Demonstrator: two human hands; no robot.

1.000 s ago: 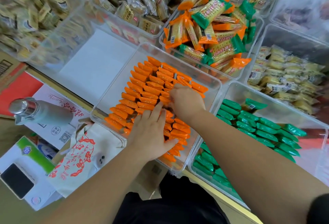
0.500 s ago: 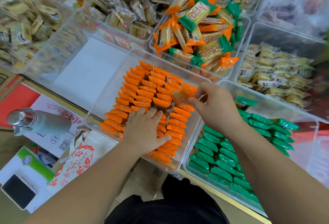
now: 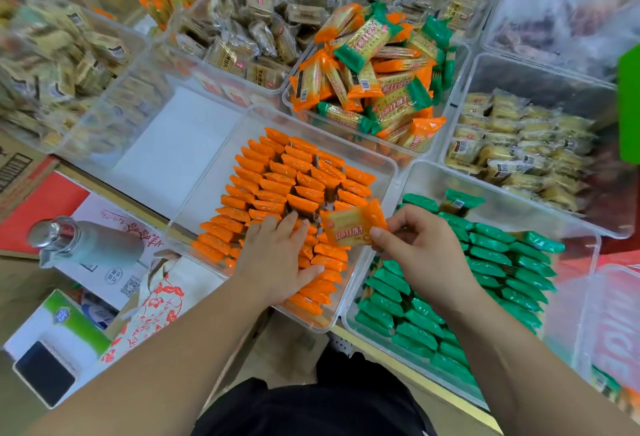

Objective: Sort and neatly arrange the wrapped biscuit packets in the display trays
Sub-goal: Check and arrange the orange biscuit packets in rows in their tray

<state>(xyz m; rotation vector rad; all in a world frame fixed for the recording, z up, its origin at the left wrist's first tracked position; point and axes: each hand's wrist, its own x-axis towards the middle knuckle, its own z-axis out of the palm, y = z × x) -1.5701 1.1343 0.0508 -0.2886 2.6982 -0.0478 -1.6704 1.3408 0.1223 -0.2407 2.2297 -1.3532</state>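
**Packet held over the orange tray, ready for its slot**

Head view. Right hand [image 3: 420, 252] pinches one orange packet [image 3: 349, 228] by one end between thumb and fingertips. It holds the packet printed face up just above the right side of the orange tray [image 3: 391, 172], close to the wall beside the green tray [image 3: 433, 183]. Left hand [image 3: 277, 255] lies flat with fingers spread on the near rows of orange packets [image 3: 277, 179], pressing them down. Its fingertips end just beside a dark gap in the rows. Those rows stand on edge, overlapped like tiles, and fill most of the tray, with a bare strip along the left side. In the green tray the green packets [image 3: 502, 262] stand in the same slanted rows, with bare floor at the far end. Behind both, a mixed tray [image 3: 285, 100] holds a loose heap of orange and green packets lying every way.

The step in hand looks like placing: a sorted orange packet is about to join its rows while the other hand steadies them. The next move calls for turning the packet on edge to match the slant of its neighbours. It then has to slide into the gap ahead of the left fingertips without tipping the row. The left hand would do well to hold the rows firm until the packet is seated. Much of the heap is unsorted, so the task seems far from done.
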